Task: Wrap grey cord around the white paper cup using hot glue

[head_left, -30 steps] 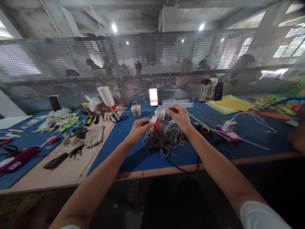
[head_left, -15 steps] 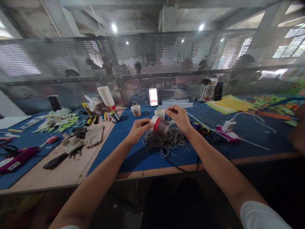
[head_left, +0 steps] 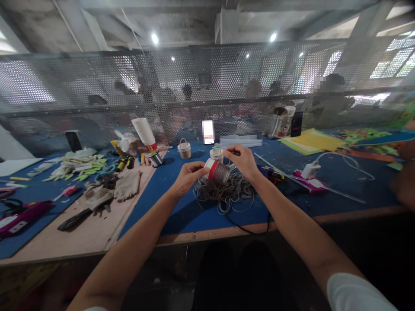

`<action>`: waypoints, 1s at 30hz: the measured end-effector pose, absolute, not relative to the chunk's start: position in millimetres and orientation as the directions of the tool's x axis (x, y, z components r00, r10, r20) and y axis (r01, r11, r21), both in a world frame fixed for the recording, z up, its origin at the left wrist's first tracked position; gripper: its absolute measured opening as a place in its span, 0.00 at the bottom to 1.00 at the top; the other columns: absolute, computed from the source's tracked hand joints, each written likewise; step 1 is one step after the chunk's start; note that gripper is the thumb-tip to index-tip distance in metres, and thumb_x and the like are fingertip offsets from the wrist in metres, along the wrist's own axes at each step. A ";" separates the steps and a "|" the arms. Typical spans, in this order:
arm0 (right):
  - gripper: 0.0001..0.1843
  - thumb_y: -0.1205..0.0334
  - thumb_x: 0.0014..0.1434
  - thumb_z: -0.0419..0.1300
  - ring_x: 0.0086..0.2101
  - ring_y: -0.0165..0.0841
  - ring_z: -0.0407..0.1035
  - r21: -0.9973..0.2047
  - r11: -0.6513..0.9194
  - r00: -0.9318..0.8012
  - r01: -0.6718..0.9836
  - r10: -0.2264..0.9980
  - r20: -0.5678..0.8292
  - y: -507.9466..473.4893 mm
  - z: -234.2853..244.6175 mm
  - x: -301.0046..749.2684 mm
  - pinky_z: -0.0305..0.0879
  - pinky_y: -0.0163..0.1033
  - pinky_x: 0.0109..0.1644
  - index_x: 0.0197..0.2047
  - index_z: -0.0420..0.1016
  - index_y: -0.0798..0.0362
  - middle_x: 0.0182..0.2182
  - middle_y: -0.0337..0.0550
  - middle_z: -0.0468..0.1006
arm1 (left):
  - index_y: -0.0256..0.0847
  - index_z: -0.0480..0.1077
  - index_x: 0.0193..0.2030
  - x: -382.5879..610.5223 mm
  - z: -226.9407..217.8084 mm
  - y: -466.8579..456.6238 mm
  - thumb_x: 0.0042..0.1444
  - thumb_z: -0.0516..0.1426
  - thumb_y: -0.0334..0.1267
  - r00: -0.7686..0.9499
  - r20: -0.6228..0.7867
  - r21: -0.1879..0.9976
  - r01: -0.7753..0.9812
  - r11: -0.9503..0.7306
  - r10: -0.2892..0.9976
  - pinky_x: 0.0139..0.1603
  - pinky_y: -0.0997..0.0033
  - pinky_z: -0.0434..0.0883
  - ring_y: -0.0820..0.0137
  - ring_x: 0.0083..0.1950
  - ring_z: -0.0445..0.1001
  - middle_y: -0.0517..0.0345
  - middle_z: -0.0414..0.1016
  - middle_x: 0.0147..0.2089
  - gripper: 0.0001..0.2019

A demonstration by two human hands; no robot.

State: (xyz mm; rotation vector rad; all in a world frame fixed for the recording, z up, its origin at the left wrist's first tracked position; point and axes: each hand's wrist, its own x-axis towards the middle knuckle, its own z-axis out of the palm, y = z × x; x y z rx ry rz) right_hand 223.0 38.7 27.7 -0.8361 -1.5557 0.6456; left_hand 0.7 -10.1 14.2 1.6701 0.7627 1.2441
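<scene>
My left hand grips the rim end of a paper cup, white with a red band, tilted on its side in the air. Grey cord is wound round the cup's other end. To the right of the cup, my right hand is closed in a pinch on the cord; the strand between its fingers is hard to see. Beneath both hands a loose heap of grey cord lies on the blue mat. A small cord-wrapped cup stands just behind the held one.
A small handled basket and a stack of paper cups stand behind on the left. Gloves, scissors and a wire spool lie left. To the right are a purple power strip, a white charger and coloured sheets.
My right hand has shifted very slightly to the left, its pinch kept. My left hand and the cup hold nearly the same pose.
</scene>
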 end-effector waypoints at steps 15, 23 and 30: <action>0.13 0.52 0.54 0.66 0.30 0.30 0.67 -0.790 0.593 -0.025 0.157 0.802 0.597 36.8 28.1 221.8 0.64 0.38 0.38 0.35 0.81 0.54 0.31 0.42 0.79 | 0.35 0.77 0.32 -0.3 16.4 -11.9 0.58 0.63 0.44 0.345 0.403 0.896 0.038 -0.442 0.848 0.36 0.74 0.63 0.73 0.33 0.66 0.58 0.72 0.32 0.12; 0.14 0.50 0.54 0.66 0.31 0.31 0.67 -0.774 0.605 -0.033 0.187 0.791 0.611 37.4 25.6 221.8 0.64 0.38 0.37 0.34 0.80 0.54 0.32 0.42 0.79 | 0.36 0.77 0.32 1.3 16.5 -12.3 0.57 0.64 0.43 0.341 0.395 0.906 0.007 -0.423 0.853 0.37 0.74 0.65 0.73 0.33 0.67 0.58 0.72 0.31 0.11; 0.14 0.51 0.52 0.67 0.30 0.31 0.68 -0.813 0.562 -0.050 0.154 0.826 0.562 38.4 24.5 221.9 0.64 0.38 0.36 0.34 0.80 0.55 0.30 0.42 0.79 | 0.36 0.77 0.31 1.8 17.4 -12.9 0.57 0.64 0.43 0.329 0.402 0.907 -0.013 -0.422 0.854 0.37 0.74 0.65 0.74 0.32 0.67 0.59 0.73 0.30 0.11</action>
